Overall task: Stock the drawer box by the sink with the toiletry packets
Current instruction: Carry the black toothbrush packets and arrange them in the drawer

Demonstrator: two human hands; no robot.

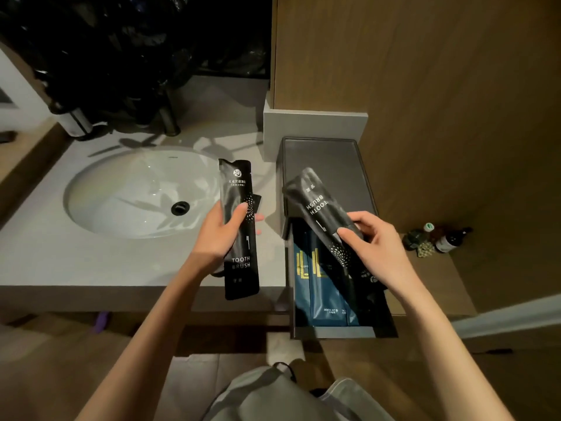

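Observation:
My left hand point(219, 235) grips a black toothbrush packet point(241, 262) upright over the counter, with another packet edge showing behind it. My right hand point(375, 247) holds a second black toothbrush packet point(315, 202), tilted, over the open drawer of the dark drawer box point(329, 159). The drawer point(334, 331) is pulled toward me and holds blue dental kit packets point(321, 296) lying side by side.
A white oval sink point(130, 192) with a dark drain sits in the grey counter point(60, 256) to the left. A dark tap point(170, 117) stands behind it. Small bottles point(440, 238) stand on a wooden ledge to the right. A wooden wall rises behind the box.

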